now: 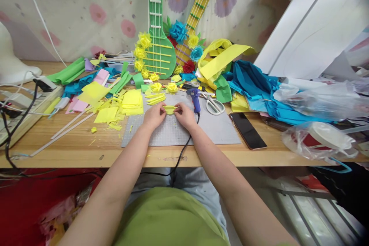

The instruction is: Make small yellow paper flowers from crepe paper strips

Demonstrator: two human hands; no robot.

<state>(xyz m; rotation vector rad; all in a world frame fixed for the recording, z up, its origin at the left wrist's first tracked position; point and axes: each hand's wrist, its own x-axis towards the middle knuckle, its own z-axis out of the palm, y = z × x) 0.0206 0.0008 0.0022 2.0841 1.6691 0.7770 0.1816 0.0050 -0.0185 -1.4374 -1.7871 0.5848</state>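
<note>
A narrow strip of yellow crepe paper (pixel 170 110) stretches between my two hands, just above the grey cutting mat (pixel 213 132). My left hand (pixel 155 115) pinches its left end and my right hand (pixel 184 115) pinches the right end. Behind my left hand lie several folded yellow paper strips (pixel 155 98), with a stack of yellow paper squares (pixel 132 102) to their left. A purple glue gun (pixel 196 100) rests on the mat beyond my right hand, beside white-handled scissors (pixel 215 106). Finished yellow paper flowers (pixel 172 88) sit at the mat's back edge.
A green paper-covered lute shape (pixel 160 55) and a yellow one (pixel 196 11) lean on the back curtain. A phone (pixel 248 130) lies right of the mat. Blue crepe paper (pixel 253 84) and a bagged cup (pixel 317 138) crowd the right. The glue gun's cord (pixel 184 148) crosses the mat.
</note>
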